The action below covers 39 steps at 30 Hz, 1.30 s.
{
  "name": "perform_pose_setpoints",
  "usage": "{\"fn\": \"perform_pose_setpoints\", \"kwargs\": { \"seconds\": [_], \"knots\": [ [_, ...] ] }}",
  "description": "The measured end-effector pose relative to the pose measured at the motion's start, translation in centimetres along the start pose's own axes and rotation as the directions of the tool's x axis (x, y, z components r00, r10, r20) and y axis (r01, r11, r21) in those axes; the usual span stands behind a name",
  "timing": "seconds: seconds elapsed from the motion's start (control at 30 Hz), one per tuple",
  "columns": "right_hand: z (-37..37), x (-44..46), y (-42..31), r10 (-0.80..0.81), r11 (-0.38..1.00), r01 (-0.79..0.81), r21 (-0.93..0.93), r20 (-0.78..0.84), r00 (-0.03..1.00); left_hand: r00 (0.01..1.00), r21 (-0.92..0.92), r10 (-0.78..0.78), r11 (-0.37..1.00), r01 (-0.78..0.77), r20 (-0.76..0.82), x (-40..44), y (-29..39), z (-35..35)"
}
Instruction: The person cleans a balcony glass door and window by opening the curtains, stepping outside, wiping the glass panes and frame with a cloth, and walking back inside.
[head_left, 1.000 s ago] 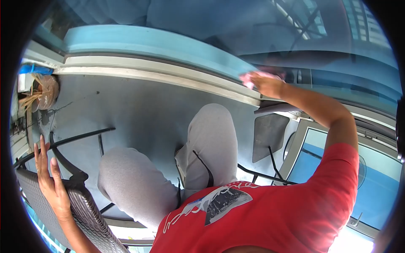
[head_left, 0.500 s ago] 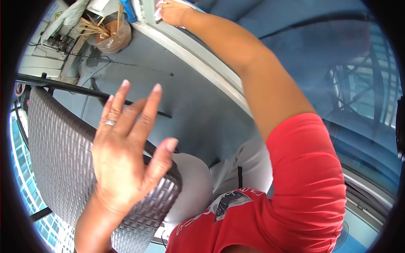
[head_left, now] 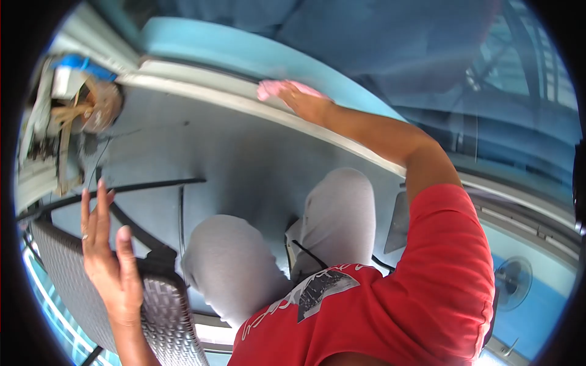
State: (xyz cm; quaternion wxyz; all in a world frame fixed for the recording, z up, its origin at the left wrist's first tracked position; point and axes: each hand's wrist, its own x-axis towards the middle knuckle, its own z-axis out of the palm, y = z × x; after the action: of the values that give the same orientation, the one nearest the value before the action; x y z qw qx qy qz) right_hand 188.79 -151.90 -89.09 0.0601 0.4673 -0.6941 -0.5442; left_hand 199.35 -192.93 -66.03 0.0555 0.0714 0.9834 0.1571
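My right hand (head_left: 305, 102) is closed on a pink cloth (head_left: 274, 89), which lies against the lower part of a large glass pane (head_left: 244, 52), just above its pale frame (head_left: 213, 90). On the left, my left hand (head_left: 110, 256) has its fingers stretched out and holds nothing. It is over the edge of a dark woven chair (head_left: 73, 274); whether it touches the chair cannot be told.
A pot (head_left: 104, 107) with sticks in it stands at the far left beside a blue object (head_left: 85, 64). Black metal legs (head_left: 146, 185) cross the grey floor (head_left: 244, 146). A round fan (head_left: 513, 280) shows at the right.
The view has swung back from the left. Compared with one second ago, my right hand and the cloth are further left along the bottom of the glass. My left hand stays spread by the chair.
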Motion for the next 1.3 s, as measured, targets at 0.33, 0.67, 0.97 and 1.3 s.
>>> {"fn": "perform_pose_setpoints", "kwargs": {
  "seconds": [0.33, 0.67, 0.97, 1.3],
  "knots": [
    [7.9, -34.7, -16.2, -0.059, 0.128, -0.581, 0.804, 0.591, 0.805, 0.997, 0.039, 0.044, 0.998, -0.047, 0.055, -0.3, -2.4, 0.7],
    [6.8, -43.7, -23.7, 0.635, -0.241, -0.614, 0.752, 0.6, 0.486, 0.998, -0.149, 0.017, 0.989, -0.009, 0.057, 0.4, -4.6, 1.1],
    [-4.1, -51.0, -12.9, -0.242, -0.968, 0.051, -0.247, 0.967, 0.078, 0.994, 0.022, 0.098, 0.995, -0.099, 0.056, 0.5, -5.3, 1.2],
    [-12.9, -54.7, 10.7, 0.912, -0.18, -0.921, 0.345, -0.291, -0.288, 0.994, 0.035, 0.07, 0.997, -0.073, 0.085, 0.9, -3.5, 0.9]
  ]
}}
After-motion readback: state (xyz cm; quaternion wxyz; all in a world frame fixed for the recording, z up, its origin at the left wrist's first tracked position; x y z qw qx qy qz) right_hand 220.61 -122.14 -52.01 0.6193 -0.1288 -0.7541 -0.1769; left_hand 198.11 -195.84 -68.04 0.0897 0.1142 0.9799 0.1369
